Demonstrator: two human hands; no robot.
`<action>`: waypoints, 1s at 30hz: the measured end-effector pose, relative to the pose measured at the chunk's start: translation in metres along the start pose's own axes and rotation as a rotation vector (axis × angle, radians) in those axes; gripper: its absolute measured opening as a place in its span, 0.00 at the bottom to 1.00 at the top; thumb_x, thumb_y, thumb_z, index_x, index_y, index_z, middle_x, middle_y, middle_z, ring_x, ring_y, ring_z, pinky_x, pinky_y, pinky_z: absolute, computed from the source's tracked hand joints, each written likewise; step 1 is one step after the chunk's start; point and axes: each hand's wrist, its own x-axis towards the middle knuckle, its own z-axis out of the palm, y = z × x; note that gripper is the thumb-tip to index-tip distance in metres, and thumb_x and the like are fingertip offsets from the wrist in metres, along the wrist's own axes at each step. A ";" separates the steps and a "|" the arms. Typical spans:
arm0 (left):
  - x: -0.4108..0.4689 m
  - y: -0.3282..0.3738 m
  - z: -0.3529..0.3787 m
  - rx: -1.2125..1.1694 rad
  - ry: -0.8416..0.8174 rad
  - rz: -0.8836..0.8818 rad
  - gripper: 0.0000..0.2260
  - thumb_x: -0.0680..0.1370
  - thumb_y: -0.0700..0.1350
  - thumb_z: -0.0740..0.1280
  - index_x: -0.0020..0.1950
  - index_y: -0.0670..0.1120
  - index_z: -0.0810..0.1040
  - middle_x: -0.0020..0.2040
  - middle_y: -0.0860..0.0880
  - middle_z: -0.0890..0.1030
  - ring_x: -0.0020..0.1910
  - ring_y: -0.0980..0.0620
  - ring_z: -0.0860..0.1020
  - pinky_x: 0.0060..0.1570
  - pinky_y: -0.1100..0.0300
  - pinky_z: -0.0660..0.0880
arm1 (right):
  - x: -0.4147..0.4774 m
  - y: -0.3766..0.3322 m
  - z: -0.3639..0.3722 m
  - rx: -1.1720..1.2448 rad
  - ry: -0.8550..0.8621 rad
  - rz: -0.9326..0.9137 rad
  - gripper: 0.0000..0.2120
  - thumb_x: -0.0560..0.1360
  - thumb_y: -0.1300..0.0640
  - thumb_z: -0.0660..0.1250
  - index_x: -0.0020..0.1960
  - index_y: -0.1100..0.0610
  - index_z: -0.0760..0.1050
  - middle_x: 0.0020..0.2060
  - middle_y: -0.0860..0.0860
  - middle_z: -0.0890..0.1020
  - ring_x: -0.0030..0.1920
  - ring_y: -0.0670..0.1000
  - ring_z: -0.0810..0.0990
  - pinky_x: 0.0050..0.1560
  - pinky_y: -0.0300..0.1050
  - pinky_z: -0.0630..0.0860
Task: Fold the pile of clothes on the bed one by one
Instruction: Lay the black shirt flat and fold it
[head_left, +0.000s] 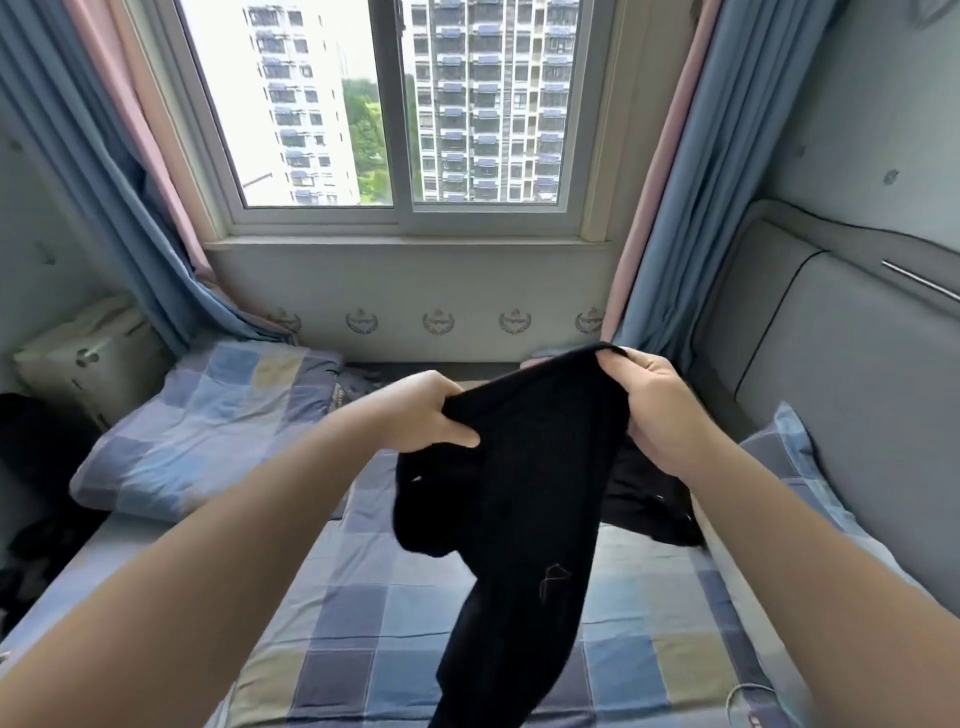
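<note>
Bed (363, 623): checked sheet, with a broad bare stretch at centre and near side for laying flat. Padded headboard (857, 389) bounds the right side, folded quilt (208, 415) the far left. No folded item visible; judged early. Black garment (530, 493) hangs unfolded above the sheet. Dark pile (649, 509) beyond it left to do. Left hand (426, 415) and right hand (660, 405) each grip the garment's top edge, fingers curled.

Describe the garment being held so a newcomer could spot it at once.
Below the window lies a bed with a blue checked sheet. Above its middle, the left hand and right hand grip a black garment. Unlike the dark clothes lying behind it, it hangs in the air and bears a small outlined emblem.
</note>
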 end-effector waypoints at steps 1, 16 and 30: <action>0.003 -0.005 0.006 -0.061 0.027 -0.007 0.10 0.74 0.48 0.75 0.35 0.60 0.81 0.31 0.59 0.80 0.31 0.59 0.78 0.37 0.62 0.71 | 0.003 -0.001 -0.005 0.028 0.032 0.017 0.14 0.83 0.55 0.62 0.52 0.58 0.85 0.53 0.60 0.86 0.56 0.60 0.85 0.53 0.50 0.82; 0.007 0.060 0.018 -0.533 0.123 0.127 0.13 0.76 0.57 0.71 0.41 0.49 0.84 0.36 0.49 0.79 0.36 0.51 0.76 0.38 0.56 0.71 | -0.019 0.021 -0.021 -0.506 -0.225 0.014 0.29 0.71 0.40 0.74 0.70 0.38 0.70 0.67 0.36 0.75 0.67 0.34 0.71 0.65 0.36 0.67; -0.028 -0.021 -0.001 -0.553 0.149 -0.064 0.03 0.77 0.37 0.72 0.48 0.43 0.81 0.43 0.42 0.85 0.41 0.46 0.81 0.49 0.48 0.78 | 0.010 -0.002 -0.002 0.093 -0.023 -0.040 0.14 0.79 0.49 0.69 0.51 0.59 0.85 0.49 0.59 0.86 0.50 0.56 0.86 0.48 0.47 0.82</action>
